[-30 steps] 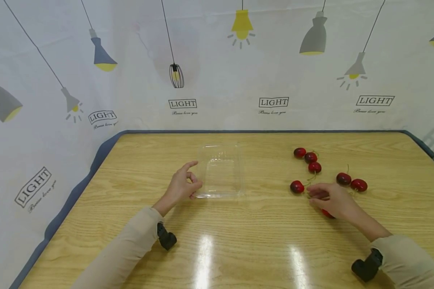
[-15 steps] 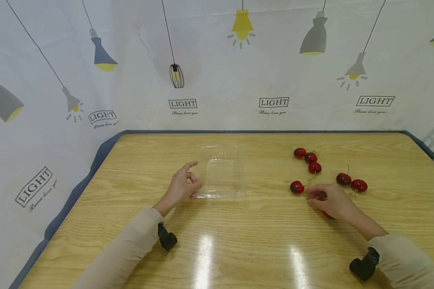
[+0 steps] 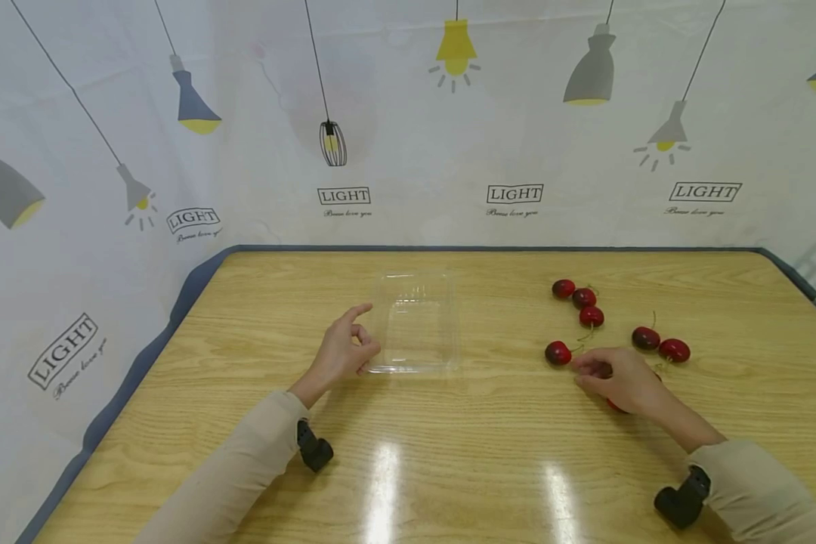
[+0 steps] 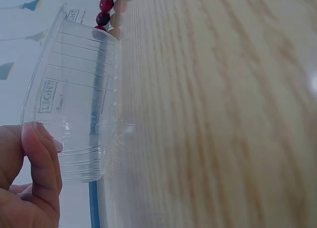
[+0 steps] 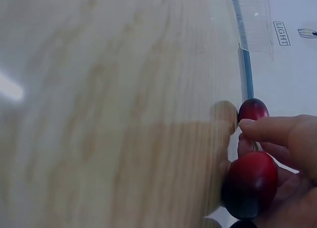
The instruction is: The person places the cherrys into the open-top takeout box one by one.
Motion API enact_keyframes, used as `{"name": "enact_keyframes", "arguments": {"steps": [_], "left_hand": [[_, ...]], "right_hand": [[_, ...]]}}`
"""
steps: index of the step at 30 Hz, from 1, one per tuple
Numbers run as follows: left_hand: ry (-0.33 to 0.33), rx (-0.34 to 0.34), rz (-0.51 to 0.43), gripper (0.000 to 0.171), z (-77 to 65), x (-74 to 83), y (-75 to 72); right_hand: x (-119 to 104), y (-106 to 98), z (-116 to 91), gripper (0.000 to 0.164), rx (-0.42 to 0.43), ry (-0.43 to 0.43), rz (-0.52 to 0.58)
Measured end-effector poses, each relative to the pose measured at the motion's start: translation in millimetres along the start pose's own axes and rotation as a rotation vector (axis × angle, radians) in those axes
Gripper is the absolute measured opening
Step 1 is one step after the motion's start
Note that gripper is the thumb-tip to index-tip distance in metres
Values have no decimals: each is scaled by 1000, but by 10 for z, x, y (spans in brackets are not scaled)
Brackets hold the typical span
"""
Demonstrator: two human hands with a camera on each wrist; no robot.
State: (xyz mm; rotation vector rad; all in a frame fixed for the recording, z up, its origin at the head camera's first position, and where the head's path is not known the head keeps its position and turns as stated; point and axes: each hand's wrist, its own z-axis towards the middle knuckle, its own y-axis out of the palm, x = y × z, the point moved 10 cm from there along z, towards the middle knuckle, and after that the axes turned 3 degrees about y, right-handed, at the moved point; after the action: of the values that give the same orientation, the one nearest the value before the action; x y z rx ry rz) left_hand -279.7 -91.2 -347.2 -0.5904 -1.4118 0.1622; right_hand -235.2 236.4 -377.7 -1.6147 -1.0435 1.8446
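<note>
A clear plastic container (image 3: 418,332) stands on the wooden table left of centre. My left hand (image 3: 343,349) pinches its left rim; in the left wrist view the fingers (image 4: 42,163) lie on both sides of the container wall (image 4: 74,89). My right hand (image 3: 619,378) is low over the cherries at the right, its fingers bent. In the right wrist view a large red cherry (image 5: 250,186) lies before these fingers, its stem (image 5: 256,146) running up to the fingertips. Whether they pinch the stem is unclear. Just beyond is another cherry (image 3: 558,353).
Further back lie three cherries in a row, among them a red one (image 3: 591,316). Two more, one of them dark (image 3: 645,338), sit right of my right hand. Another cherry (image 3: 617,406) is partly hidden beneath that hand. A lamp-patterned cloth (image 3: 421,215) stands behind the table (image 3: 476,446).
My right hand has shifted slightly left and its fingertips have drawn closer together. My left hand and the container have stayed in place.
</note>
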Motion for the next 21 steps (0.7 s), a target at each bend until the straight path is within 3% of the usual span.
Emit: {"name": "enact_keyframes", "arguments": {"steps": [4,11,21], "left_hand": [[-1,-1,13,60,-64,149,-10],[-6,3,19,60,-52,146,-11],[-8,21,23,64,91,-226,7]], "right_hand": [[1,-9,-8,16,-6,-7,17],[-4,-42,-31,19,-6,-17,37],[-35,-80,-37,19,-16,-14,53]]}}
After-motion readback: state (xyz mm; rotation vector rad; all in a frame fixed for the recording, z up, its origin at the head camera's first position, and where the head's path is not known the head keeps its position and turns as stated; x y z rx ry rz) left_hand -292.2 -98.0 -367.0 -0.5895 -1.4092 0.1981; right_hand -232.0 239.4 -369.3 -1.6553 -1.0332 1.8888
